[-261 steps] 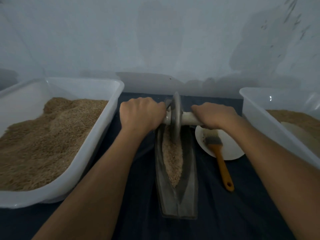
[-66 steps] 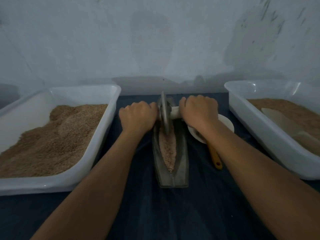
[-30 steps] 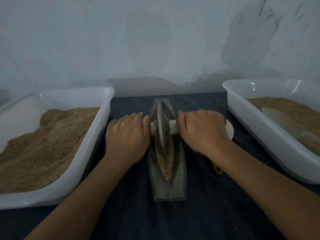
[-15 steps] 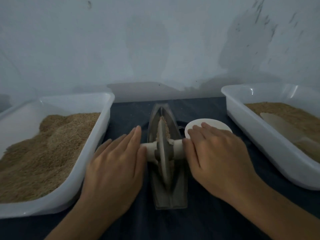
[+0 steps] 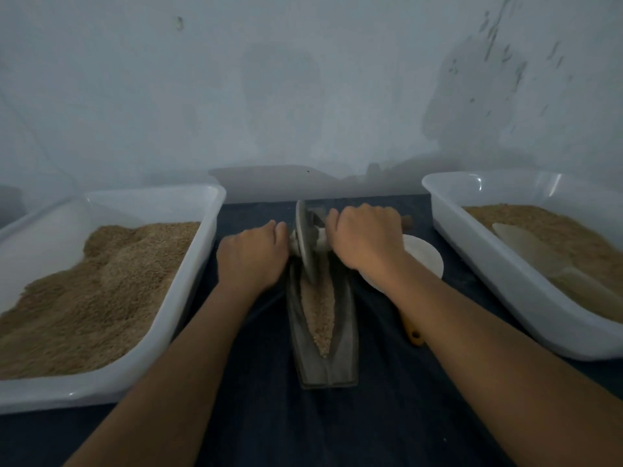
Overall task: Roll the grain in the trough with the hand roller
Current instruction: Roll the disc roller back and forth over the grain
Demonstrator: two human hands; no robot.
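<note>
The hand roller, a thin grey disc on a pale cross-handle, is seen standing upright at the far end of the trough, tilted slightly. The trough is a narrow, dark, boat-shaped vessel laid lengthwise on the dark-covered desk, midway between two tubs. A tapering strip of pale brown grain is spread along its groove, from under the disc to a point near the near end.

The handle is gripped on both sides: the left hand is curled round the left stub, and the right hand is clenched round the right stub, knuckles up.

Half a second earlier, the roller was at the near part of the trough and both hands were laid flat over the handle with straight fingers; the roller has since been pushed to the far end and the fingers have been closed round the handle. More of the grain strip is now exposed on the near side.

On the left, a white tub heaped with brown grain is set beside the trough. On the right, a second white tub holds grain and a pale scoop. A white plate lies just right of the trough, partly hidden by the right forearm. An orange brush handle shows beneath that forearm, the rest being covered. A pale wall is seen behind.
</note>
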